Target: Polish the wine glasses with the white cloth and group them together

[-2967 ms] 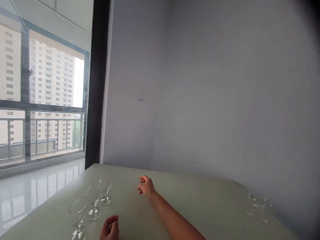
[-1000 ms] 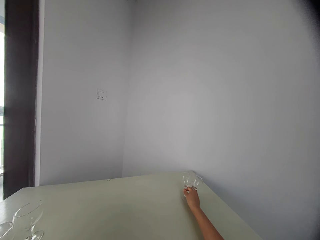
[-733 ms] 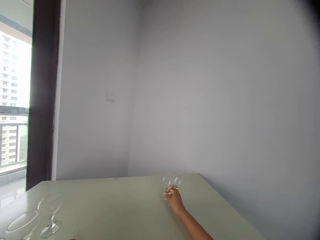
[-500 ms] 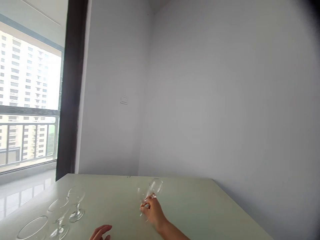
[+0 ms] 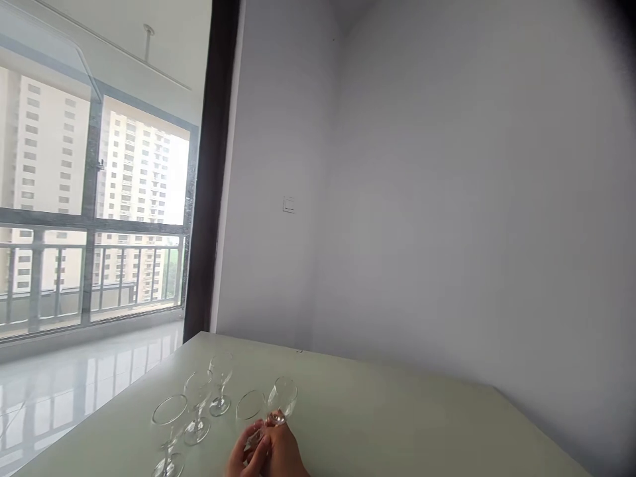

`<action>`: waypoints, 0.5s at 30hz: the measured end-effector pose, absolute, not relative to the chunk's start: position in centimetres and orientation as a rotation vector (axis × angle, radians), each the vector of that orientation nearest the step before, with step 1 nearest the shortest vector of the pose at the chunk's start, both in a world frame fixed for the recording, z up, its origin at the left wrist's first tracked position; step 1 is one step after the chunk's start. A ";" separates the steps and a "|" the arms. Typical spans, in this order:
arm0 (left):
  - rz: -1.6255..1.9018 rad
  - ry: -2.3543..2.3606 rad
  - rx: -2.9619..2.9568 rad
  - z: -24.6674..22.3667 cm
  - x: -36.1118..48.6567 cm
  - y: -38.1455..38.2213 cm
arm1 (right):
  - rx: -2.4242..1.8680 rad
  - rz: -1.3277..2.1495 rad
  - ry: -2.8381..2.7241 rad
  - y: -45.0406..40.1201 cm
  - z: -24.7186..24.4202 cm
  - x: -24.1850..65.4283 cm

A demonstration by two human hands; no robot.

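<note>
the right hand [image 5: 284, 452] is closing on a light, slippery, fragile wine glass [image 5: 282, 397] at the stem just under the bowl, the safest hold, while the left hand [image 5: 243, 457] is curling by a second glass [image 5: 250, 405], its grip unclear, three more glasses [image 5: 197, 397] standing left of both hands.

Pale sage-green tabletop [image 5: 397, 417], clear colourless stemmed glasses [image 5: 221, 368], plain pale grey wall [image 5: 422, 199]

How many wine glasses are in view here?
5. Three stand on the table: far glass, middle glass, near glass. A fourth glass is by the left hand, a fifth glass in the right hand. Others may be hidden.
</note>
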State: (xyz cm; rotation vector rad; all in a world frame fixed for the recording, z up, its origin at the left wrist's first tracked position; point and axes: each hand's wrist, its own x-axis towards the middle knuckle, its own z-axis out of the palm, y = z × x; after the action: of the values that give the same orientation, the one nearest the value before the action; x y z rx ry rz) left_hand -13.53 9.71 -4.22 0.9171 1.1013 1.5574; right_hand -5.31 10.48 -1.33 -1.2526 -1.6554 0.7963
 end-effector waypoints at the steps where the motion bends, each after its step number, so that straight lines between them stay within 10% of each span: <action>1: 1.558 1.083 0.903 -4.0 -13.8 9.8 | -1.265 0.741 -1.694 10.6 -1.3 -5.4; 15: 1.628 1.389 0.922 -3.7 -17.5 10.7 | -1.353 0.632 -1.961 11.9 -1.1 -5.4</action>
State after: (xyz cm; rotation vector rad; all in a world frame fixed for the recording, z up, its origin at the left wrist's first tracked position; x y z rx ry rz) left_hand -17.46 10.71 -3.67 0.9215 1.3890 1.6284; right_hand -5.45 11.90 -1.08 -1.3525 -1.9610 0.6320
